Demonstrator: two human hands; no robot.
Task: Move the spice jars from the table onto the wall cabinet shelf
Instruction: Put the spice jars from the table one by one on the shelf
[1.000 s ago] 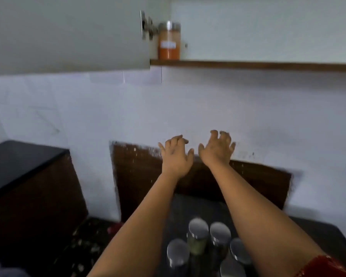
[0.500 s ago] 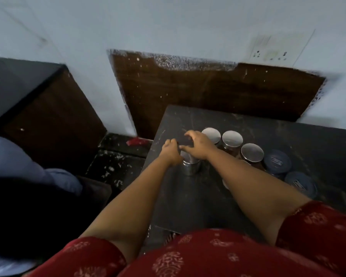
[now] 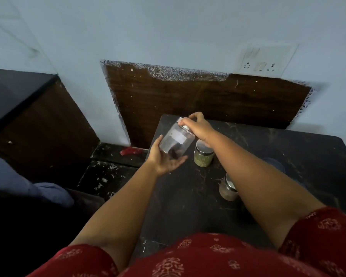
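A clear spice jar (image 3: pixel 176 141) is held above the near-left part of the dark table (image 3: pixel 288 156), tilted, lid end away from the body. The base is cradled in the left hand (image 3: pixel 164 158), palm up, fingers loosely curled under the glass. The lid end is gripped from above by the right hand (image 3: pixel 198 128), fingers closed around the metal cap. A little dark content is seen at the low end; a pale label faces up.

Two more jars are left on the table: a greenish-filled jar (image 3: pixel 204 155) just beside the right wrist, and a brown-filled jar (image 3: pixel 228 188) nearer the body, partly hidden by the right forearm. A bluish lid (image 3: pixel 274 163) is glimpsed behind that arm; it cannot be told what it belongs to.

Step judged: one jar is lifted clear, carry not yet begun. The cabinet shelf is not in view.

Next move, as judged: the jar is to be brought upright, then raised to the shelf overhead. Lid tightness cannot be told, so support under the base is best kept.
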